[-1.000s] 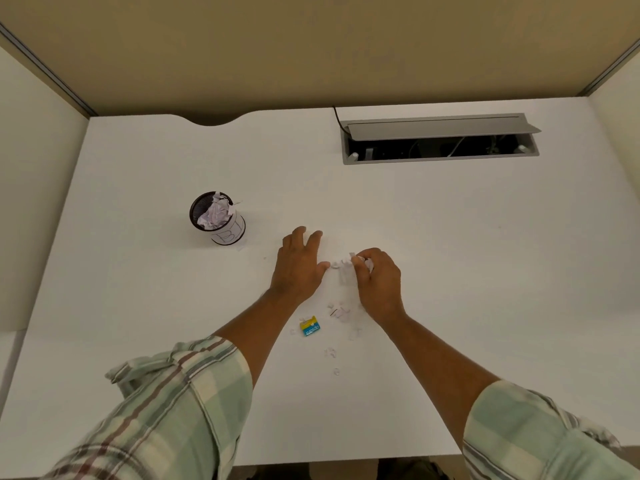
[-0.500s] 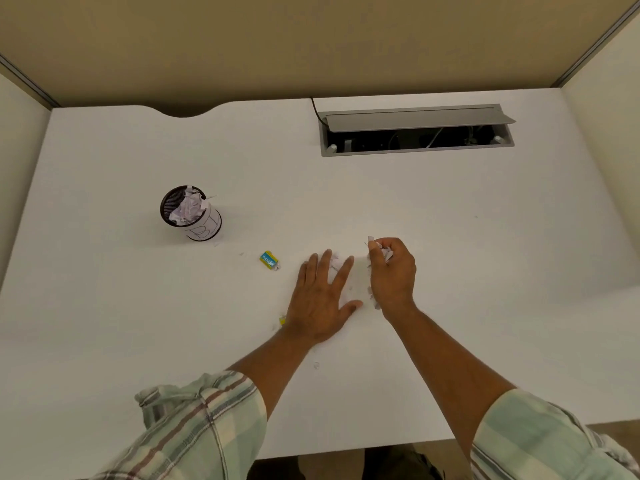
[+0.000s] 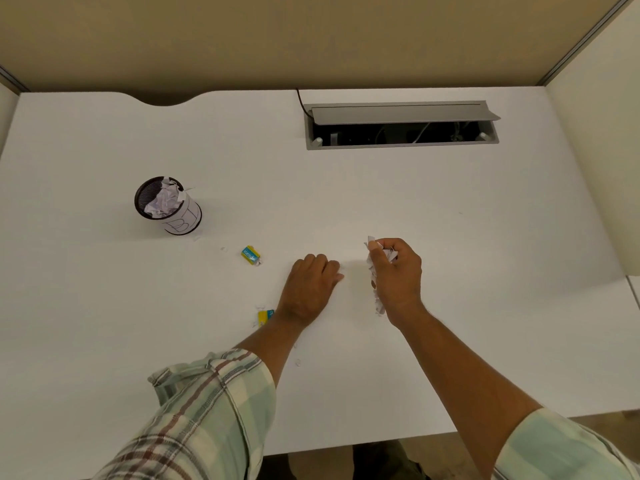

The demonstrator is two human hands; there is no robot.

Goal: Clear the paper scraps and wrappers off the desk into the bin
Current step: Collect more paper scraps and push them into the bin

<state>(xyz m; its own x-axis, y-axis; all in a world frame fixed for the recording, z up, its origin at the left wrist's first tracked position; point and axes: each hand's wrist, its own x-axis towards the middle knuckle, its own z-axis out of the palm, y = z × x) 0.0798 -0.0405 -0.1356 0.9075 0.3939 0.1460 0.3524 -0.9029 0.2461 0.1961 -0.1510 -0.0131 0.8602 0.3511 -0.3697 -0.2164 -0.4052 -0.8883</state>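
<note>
A small black mesh bin (image 3: 165, 205) with a paper label stands on the white desk (image 3: 104, 306) at the left, with crumpled paper inside. My right hand (image 3: 398, 275) is closed around a bunch of white paper scraps (image 3: 375, 299) that stick out above and below the fist. To its left my left hand (image 3: 310, 289) rests palm down on the desk with its fingers curled; what lies under it is hidden. A yellow and blue wrapper (image 3: 250, 255) lies between the bin and my left hand. A second yellow and blue wrapper (image 3: 265, 315) lies by my left wrist.
An open grey cable tray (image 3: 401, 124) with cables is set into the desk at the back right. Beige partition walls enclose the desk on three sides. Tiny white paper bits (image 3: 297, 362) lie near my left forearm and beside the bin.
My left hand slid back toward me and its spread fingers curled in. My right hand gathered more scraps into its fist and lifted slightly. The view shifted, so the bin appears further left.
</note>
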